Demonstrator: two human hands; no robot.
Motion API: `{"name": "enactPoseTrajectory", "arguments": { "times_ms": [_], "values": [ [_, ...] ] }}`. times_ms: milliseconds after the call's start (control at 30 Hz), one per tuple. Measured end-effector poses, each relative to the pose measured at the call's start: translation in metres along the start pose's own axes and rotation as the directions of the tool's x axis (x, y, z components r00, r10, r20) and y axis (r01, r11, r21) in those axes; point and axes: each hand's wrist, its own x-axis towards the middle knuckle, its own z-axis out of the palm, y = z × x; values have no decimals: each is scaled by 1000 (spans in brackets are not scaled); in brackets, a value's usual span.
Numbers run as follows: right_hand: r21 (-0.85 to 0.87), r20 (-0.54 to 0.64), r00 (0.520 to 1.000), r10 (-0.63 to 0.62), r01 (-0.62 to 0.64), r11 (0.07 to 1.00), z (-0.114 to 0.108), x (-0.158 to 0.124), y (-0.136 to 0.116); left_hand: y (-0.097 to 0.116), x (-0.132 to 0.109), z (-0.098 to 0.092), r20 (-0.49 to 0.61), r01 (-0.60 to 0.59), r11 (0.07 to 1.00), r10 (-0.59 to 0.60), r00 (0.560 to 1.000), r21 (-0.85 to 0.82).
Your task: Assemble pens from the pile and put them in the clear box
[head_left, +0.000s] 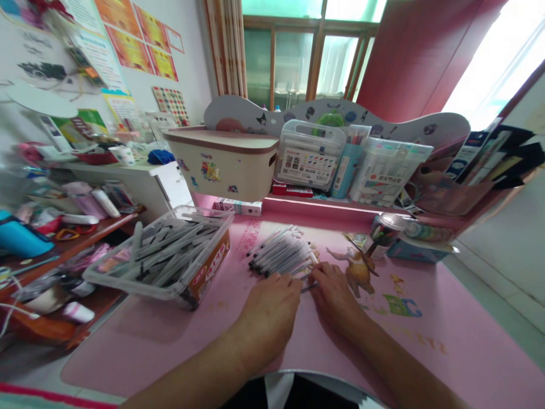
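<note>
A pile of white pens with dark tips (pixel 283 250) lies on the pink desk just beyond my hands. My left hand (pixel 272 307) is closed at the near edge of the pile, its fingers wrapped around one end of a thin pen (pixel 306 288). At the other end of that pen, the curled fingers of my right hand (pixel 334 292) close on it, with the wrist low over the desk. Most of this pen is hidden by my fingers. Left of the pile stands a clear plastic bin (pixel 159 289) heaped with more pens (pixel 166 250), a brown label on its side.
A cream storage box (pixel 230 165), clear marker cases (pixel 310 156) and a blue pencil case (pixel 347 167) line the raised shelf. A jar of pens (pixel 385 233) and a blue box (pixel 415 250) stand at right. Cluttered shelves (pixel 102 233) are at left.
</note>
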Motion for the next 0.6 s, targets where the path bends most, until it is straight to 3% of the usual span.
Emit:
{"name": "enactPoseTrajectory", "arguments": {
  "times_ms": [167,367,500,567,600],
  "values": [
    [-32,18,1000,-9,9,999,2,-1,4,6,4,1,54,-58,991,52,997,117],
    [87,-17,1000,-25,27,996,7,-1,7,-1,14,8,-28,-79,993,81,996,88],
    [338,-26,1000,-14,22,941,-3,-6,0,-18,19,11,-117,-44,983,23,993,-177],
    [433,-37,999,-16,30,901,-11,-8,-5,-26,21,10,-150,-25,895,-47,988,-446],
    [482,-37,999,4,14,876,-15,-9,-6,-29,22,11,-146,-20,804,-84,986,-594]
  ]
}}
